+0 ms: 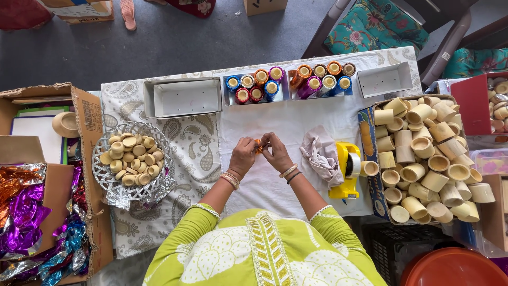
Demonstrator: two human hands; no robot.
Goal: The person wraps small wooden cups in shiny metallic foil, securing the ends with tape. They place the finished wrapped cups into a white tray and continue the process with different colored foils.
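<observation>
My left hand and my right hand meet over the middle of the white-covered table. Both pinch a small orange foil-wrapped piece between the fingertips; most of it is hidden by my fingers. Bangles circle both wrists. A silver wire basket of round pale wooden discs sits to the left of my hands. To the right lie a crumpled pale cloth and a yellow tape dispenser.
At the back stand white trays: one holds only a smaller white box, two hold foil-wrapped cups, one far-right tray holds nothing. A carton of plain wooden cups sits right. Boxes with coloured foil scraps stand left.
</observation>
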